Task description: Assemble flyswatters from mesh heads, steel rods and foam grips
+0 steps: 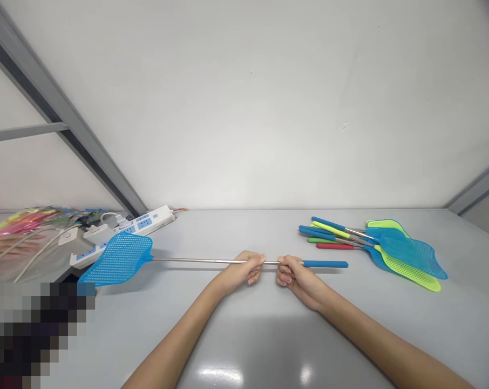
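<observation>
A blue fly swatter (125,258) with a thin telescopic metal rod lies level across the view, held above the grey table. Its mesh head points left and its blue grip is at the right end. My left hand (248,267) pinches the rod near its middle, thumb along the top. Close beside it, my right hand (290,272) is closed round the rod just left of the blue grip. To the right rests a pile of fly swatters (410,254) with blue and yellow-green heads; their blue, yellow, green and red handles point left.
A white power strip (157,218) with plugs and cables lies at the back left, partly behind the swatter head. Farther left are plastic-wrapped colourful items (29,220) and another person's blurred hand (18,246). A grey metal frame (66,119) stands against the white wall.
</observation>
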`<state>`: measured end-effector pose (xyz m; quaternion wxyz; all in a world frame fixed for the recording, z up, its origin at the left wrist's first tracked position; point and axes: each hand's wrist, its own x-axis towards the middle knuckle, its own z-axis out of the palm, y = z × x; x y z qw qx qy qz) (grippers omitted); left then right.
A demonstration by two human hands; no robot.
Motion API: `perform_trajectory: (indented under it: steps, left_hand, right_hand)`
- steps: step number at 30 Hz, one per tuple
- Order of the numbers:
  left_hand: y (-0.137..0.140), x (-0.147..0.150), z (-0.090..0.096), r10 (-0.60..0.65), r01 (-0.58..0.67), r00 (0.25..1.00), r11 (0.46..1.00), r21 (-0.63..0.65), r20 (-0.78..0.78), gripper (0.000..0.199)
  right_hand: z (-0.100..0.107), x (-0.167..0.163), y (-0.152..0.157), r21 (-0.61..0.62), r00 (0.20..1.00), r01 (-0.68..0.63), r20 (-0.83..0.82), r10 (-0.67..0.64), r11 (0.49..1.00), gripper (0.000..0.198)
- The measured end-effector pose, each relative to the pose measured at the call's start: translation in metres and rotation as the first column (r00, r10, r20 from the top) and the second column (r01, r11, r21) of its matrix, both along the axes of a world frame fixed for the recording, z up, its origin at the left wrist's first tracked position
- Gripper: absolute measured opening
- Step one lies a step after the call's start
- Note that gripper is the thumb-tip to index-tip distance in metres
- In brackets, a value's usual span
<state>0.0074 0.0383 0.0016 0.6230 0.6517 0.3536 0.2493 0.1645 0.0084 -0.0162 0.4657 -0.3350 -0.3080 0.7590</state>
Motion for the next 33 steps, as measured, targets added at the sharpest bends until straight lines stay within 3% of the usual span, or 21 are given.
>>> perform_trajectory:
  steps: [33]
  left_hand:
    - [0.004,-0.013,0.001,0.012,-0.008,0.998,0.998,0.066,-0.057,0.040]
  right_hand:
    - [0.001,0.006,0.001,0.063,0.999,-0.028,0.029,0.026,0.998,0.034]
